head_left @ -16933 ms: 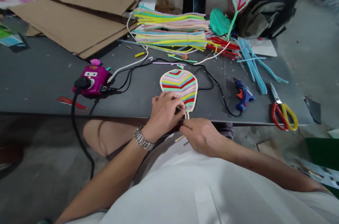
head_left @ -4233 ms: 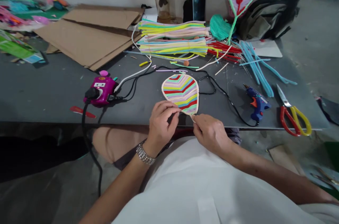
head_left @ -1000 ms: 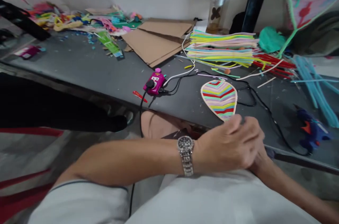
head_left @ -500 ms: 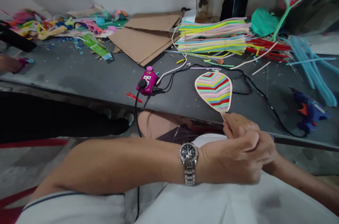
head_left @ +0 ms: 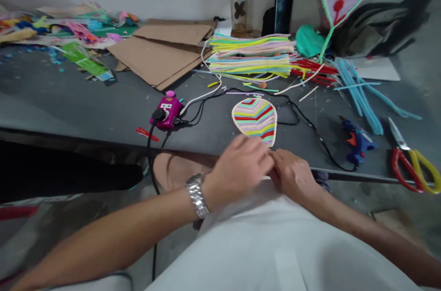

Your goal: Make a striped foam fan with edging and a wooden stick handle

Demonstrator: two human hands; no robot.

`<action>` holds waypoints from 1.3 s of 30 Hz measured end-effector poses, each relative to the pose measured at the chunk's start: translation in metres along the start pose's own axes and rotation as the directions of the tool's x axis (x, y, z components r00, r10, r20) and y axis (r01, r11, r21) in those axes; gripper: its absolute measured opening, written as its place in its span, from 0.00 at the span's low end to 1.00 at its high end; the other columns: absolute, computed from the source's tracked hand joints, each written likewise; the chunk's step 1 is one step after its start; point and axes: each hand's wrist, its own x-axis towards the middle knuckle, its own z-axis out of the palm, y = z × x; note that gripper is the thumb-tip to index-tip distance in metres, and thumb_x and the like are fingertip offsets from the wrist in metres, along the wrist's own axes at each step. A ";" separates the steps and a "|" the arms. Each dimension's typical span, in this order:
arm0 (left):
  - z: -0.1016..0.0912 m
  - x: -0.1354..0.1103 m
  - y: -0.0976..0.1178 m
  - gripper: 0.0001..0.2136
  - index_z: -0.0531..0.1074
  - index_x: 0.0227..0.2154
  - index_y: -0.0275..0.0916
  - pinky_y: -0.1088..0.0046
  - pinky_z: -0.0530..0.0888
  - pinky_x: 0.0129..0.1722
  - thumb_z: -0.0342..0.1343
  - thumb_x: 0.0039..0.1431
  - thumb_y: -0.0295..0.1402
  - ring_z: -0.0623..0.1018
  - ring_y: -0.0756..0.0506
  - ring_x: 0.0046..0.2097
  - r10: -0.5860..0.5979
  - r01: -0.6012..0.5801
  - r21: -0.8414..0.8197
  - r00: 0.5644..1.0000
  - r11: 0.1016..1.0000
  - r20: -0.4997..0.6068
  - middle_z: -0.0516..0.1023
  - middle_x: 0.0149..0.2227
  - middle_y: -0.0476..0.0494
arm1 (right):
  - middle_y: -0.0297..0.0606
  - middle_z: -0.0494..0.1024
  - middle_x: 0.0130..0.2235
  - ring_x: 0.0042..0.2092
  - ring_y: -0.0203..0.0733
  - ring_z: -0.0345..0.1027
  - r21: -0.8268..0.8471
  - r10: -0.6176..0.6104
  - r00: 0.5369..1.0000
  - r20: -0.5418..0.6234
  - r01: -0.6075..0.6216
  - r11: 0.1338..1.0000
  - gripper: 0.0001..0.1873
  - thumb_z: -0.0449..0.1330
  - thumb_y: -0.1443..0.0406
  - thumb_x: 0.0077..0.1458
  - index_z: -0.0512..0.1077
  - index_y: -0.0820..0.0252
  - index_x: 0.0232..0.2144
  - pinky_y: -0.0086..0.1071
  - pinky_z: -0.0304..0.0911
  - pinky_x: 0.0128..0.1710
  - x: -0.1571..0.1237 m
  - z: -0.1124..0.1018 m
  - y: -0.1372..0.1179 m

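A striped pipe-cleaner fan (head_left: 257,116) lies on the table at its front edge, its rounded end pointing away from me. Its rows run in red, yellow, mint, lilac and pink inside a pale rim. My right hand (head_left: 296,176) pinches at its narrow lower end, where the stem is hidden by the fingers. My left hand (head_left: 241,165), with a metal watch on the wrist, is curled over the fan's lower left part and meets the right fingertips. Motion blurs it, and what its closed fingers hold is hidden.
Bundled pipe cleaners (head_left: 251,64) lie behind the fan. A blue glue gun (head_left: 358,142) and scissors (head_left: 409,158) lie to the right. A magenta power socket (head_left: 167,109) with cables, cardboard (head_left: 161,59) and a bottle (head_left: 239,6) stand left and behind.
My left hand has moved left and forward, from over my right hand to the fan's lower end. The view has shifted right, bringing the scissors into sight.
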 end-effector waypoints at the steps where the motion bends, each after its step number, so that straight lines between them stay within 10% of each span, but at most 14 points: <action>1: 0.004 -0.009 -0.012 0.08 0.75 0.35 0.38 0.58 0.69 0.48 0.53 0.71 0.28 0.77 0.39 0.47 -0.108 0.108 0.005 0.994 0.994 -0.014 0.80 0.40 0.41 | 0.42 0.78 0.34 0.36 0.45 0.70 -0.025 -0.017 1.000 0.004 0.017 1.000 0.14 0.56 0.68 0.67 0.77 0.64 0.50 0.35 0.56 0.33 0.001 -0.001 0.000; 5: 0.018 -0.050 -0.047 0.03 0.76 0.38 0.40 0.56 0.71 0.49 0.57 0.67 0.29 0.77 0.37 0.49 -0.434 0.426 -0.084 0.886 0.901 -0.161 0.81 0.43 0.40 | 0.44 0.80 0.38 0.39 0.46 0.72 -0.078 -0.047 0.999 0.026 0.049 0.996 0.19 0.57 0.69 0.65 0.75 0.67 0.56 0.36 0.57 0.34 0.001 -0.004 0.000; 11: 0.027 -0.096 -0.060 0.03 0.78 0.36 0.41 0.58 0.73 0.52 0.61 0.64 0.32 0.79 0.40 0.47 -0.735 0.627 -0.387 0.609 0.676 -0.298 0.82 0.41 0.42 | 0.43 0.80 0.37 0.39 0.46 0.72 -0.105 -0.033 0.997 0.064 0.040 0.994 0.19 0.57 0.71 0.64 0.75 0.67 0.56 0.36 0.57 0.34 0.003 -0.006 -0.002; 14: 0.025 -0.097 -0.063 0.04 0.79 0.34 0.41 0.61 0.73 0.52 0.65 0.60 0.35 0.80 0.42 0.45 -0.875 0.611 -0.648 0.443 0.455 -0.196 0.83 0.38 0.44 | 0.43 0.80 0.37 0.38 0.45 0.73 -0.099 -0.041 0.995 0.087 0.050 0.994 0.19 0.56 0.71 0.64 0.75 0.67 0.55 0.36 0.56 0.34 0.003 -0.006 -0.001; 17: 0.008 -0.087 -0.068 0.09 0.76 0.29 0.42 0.67 0.75 0.44 0.67 0.57 0.40 0.78 0.46 0.40 -0.959 0.280 -0.958 0.284 0.055 0.028 0.79 0.34 0.47 | 0.43 0.81 0.37 0.38 0.45 0.73 -0.058 -0.031 0.996 0.086 0.036 0.998 0.17 0.57 0.68 0.65 0.76 0.64 0.54 0.34 0.55 0.33 0.003 -0.009 0.004; 19: -0.010 -0.075 -0.071 0.14 0.73 0.27 0.43 0.68 0.76 0.41 0.66 0.59 0.47 0.77 0.46 0.38 -0.929 -0.008 -0.988 0.344 -0.153 0.140 0.76 0.33 0.49 | 0.43 0.80 0.35 0.37 0.45 0.72 -0.047 -0.022 0.998 0.058 0.025 0.999 0.12 0.59 0.65 0.66 0.78 0.62 0.49 0.34 0.54 0.33 0.006 -0.014 0.007; 24: -0.051 -0.042 -0.067 0.19 0.70 0.25 0.44 0.68 0.76 0.39 0.57 0.68 0.51 0.75 0.46 0.37 -0.925 -0.202 -0.972 0.378 -0.119 0.034 0.71 0.30 0.48 | 0.47 0.81 0.42 0.41 0.46 0.74 0.297 -0.142 0.980 -0.137 0.178 0.938 0.12 0.60 0.60 0.68 0.77 0.61 0.46 0.34 0.62 0.38 0.031 -0.033 -0.016; 30: -0.062 -0.008 -0.055 0.22 0.70 0.25 0.46 0.68 0.75 0.40 0.52 0.70 0.53 0.76 0.45 0.40 -0.906 -0.256 -0.966 0.416 -0.041 -0.072 0.72 0.30 0.48 | 0.38 0.82 0.41 0.37 0.41 0.74 0.911 -0.488 0.870 0.075 0.139 0.387 0.32 0.67 0.53 0.63 0.65 0.59 0.63 0.33 0.68 0.39 0.068 -0.018 -0.104; 34: -0.068 -0.008 -0.070 0.19 0.72 0.25 0.47 0.71 0.74 0.40 0.55 0.70 0.50 0.76 0.47 0.38 -0.904 -0.344 -0.934 0.361 0.098 -0.228 0.73 0.29 0.50 | 0.39 0.81 0.37 0.39 0.42 0.73 0.847 -0.500 0.853 0.151 0.149 0.509 0.07 0.61 0.61 0.68 0.73 0.59 0.38 0.33 0.65 0.40 0.067 0.006 -0.125; 39: -0.079 -0.040 -0.096 0.16 0.71 0.26 0.45 0.76 0.72 0.36 0.61 0.68 0.45 0.72 0.51 0.31 -0.880 -0.516 -0.844 0.319 0.150 -0.351 0.72 0.26 0.56 | 0.34 0.77 0.31 0.33 0.36 0.69 0.863 -0.434 0.901 -0.008 0.226 0.453 0.13 0.55 0.66 0.69 0.72 0.59 0.31 0.28 0.61 0.37 0.065 0.001 -0.102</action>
